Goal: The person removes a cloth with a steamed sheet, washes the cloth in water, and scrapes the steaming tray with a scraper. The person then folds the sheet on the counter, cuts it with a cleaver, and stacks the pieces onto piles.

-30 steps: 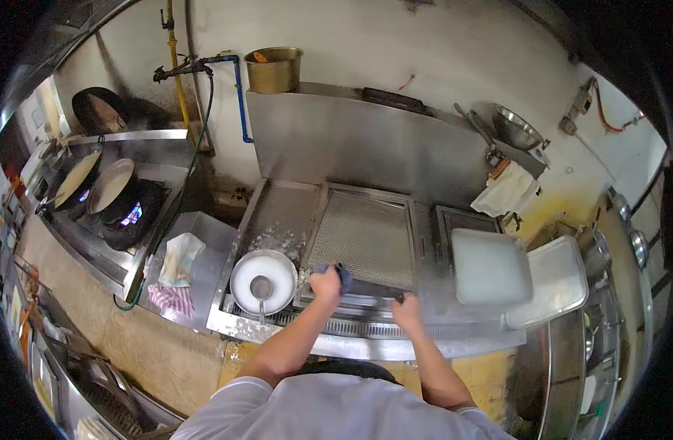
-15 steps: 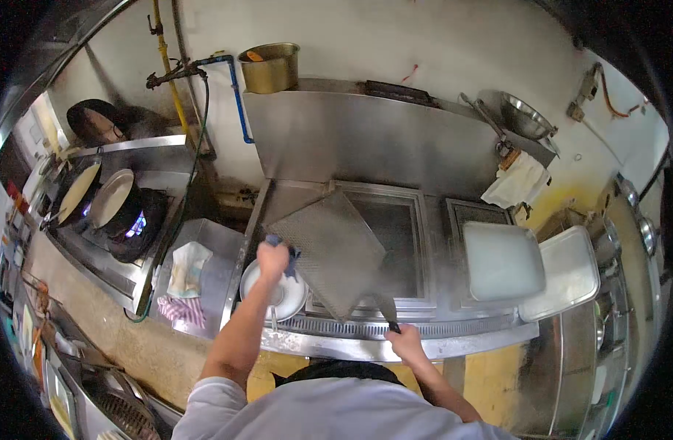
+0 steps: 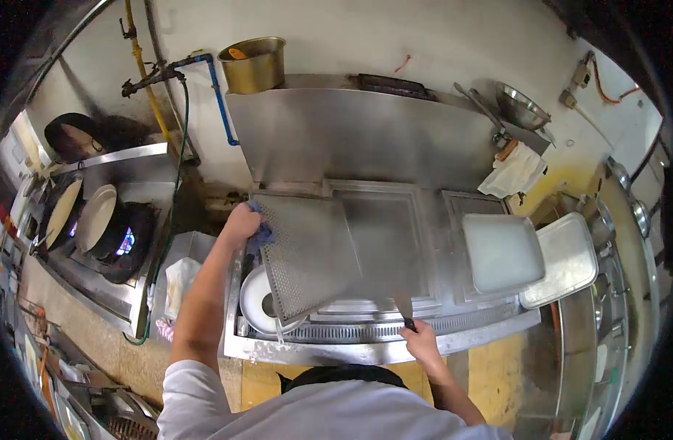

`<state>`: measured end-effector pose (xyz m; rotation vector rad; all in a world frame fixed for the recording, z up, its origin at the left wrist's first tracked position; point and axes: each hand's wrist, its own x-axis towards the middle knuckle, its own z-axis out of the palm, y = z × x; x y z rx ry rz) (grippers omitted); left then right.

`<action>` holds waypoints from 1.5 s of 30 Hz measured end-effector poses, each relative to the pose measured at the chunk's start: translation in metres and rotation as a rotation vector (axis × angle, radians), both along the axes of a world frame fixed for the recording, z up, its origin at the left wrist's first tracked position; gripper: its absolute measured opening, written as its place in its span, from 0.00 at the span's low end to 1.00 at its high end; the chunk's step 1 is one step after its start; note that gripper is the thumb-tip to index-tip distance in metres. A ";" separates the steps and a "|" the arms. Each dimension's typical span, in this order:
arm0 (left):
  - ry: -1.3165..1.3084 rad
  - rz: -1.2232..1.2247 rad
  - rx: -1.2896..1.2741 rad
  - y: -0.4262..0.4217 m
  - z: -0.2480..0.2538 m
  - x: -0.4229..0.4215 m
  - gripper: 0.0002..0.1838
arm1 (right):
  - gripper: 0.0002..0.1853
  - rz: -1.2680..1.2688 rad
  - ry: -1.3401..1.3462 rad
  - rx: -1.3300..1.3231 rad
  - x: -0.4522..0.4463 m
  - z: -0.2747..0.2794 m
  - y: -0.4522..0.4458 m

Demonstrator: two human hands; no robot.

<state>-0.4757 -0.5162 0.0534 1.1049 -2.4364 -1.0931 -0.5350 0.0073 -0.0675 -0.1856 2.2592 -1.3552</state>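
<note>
My left hand [image 3: 242, 222] is closed round a dark blue cloth [image 3: 263, 229] at the left edge of a perforated metal tray [image 3: 300, 253]. The tray is tilted over the left part of the steel steamer counter [image 3: 380, 350], and steam blurs its right side. Under its lower left corner sits a round white pan [image 3: 257, 312], partly covered. Near the counter's front edge, my right hand [image 3: 423, 341] grips the dark handle of a scraper [image 3: 404, 302]. Its blade points away from me into the haze; whether it touches anything I cannot tell.
At the left, pans [image 3: 98, 220] sit on a stove [image 3: 142, 257] with a lit burner. To the right, a white lidded tray [image 3: 503, 253] overlaps a shallow metal tray [image 3: 564, 264]. A brass-coloured pot [image 3: 254, 67] and a steel bowl [image 3: 521, 106] rest along the back ledge.
My left hand has moved up and to the left with the cloth, and the perforated tray has turned, its left edge now nearer upright. My right hand, with the scraper, has shifted slightly right.
</note>
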 end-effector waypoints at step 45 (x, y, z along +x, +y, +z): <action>0.486 0.028 0.351 0.185 -0.029 -0.052 0.20 | 0.19 0.062 0.192 0.776 -0.163 -0.074 0.175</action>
